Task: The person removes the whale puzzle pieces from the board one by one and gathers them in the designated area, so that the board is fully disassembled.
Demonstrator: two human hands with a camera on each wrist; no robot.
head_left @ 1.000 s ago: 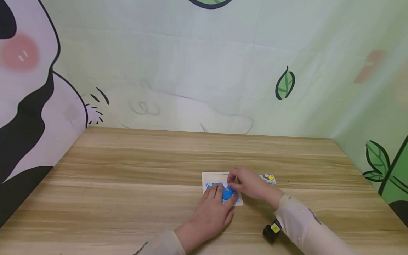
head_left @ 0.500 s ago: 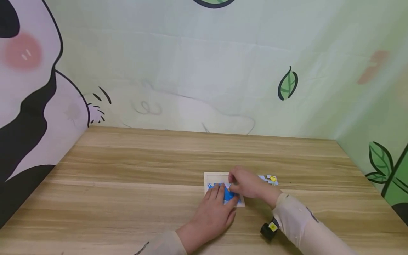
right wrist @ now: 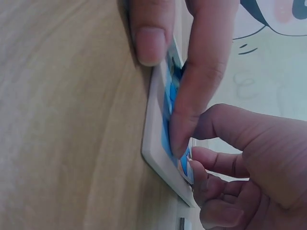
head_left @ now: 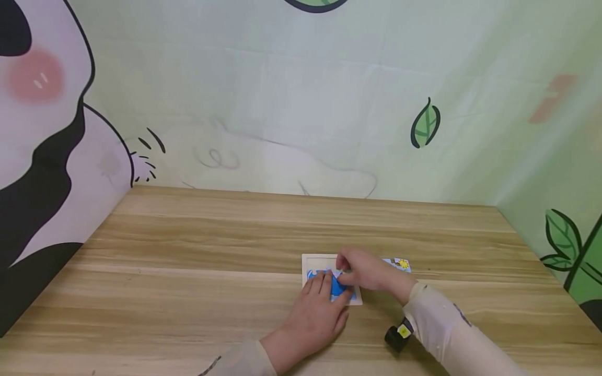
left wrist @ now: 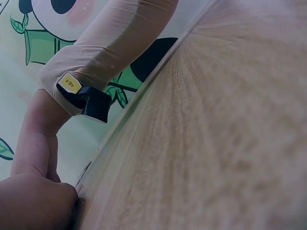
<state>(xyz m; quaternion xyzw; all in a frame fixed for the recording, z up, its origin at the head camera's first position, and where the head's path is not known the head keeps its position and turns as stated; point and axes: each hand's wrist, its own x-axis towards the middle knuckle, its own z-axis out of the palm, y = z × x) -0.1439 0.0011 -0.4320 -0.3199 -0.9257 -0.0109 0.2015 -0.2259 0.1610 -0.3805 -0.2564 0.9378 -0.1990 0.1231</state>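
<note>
A shallow wooden-framed jigsaw puzzle (head_left: 324, 257) with a blue picture lies on the table; its far strip is bare. My left hand (head_left: 310, 315) rests on the near part, fingers spread and fairly straight over the pieces. In the right wrist view, its thumb (right wrist: 151, 45) lies beside the frame and a finger (right wrist: 192, 96) presses on the picture. My right hand (head_left: 364, 269) is over the puzzle's right side, thumb and curled fingers pinching a blue puzzle piece (right wrist: 184, 165), mostly hidden by the fingertips. Other puzzle pieces (head_left: 401, 263), one with a yellow sun, lie just beyond the right wrist.
A wood-grain table (head_left: 164, 297) extends around the puzzle. Behind it stands a pale green wall (head_left: 282, 104) with a cartoon panda and leaves. A black wrist camera (head_left: 397, 337) with a yellow label sits on the right sleeve.
The head view has shifted slightly. My right thumb and fingertips have moved a little over the puzzle's right side; my left hand keeps its place on the pieces.
</note>
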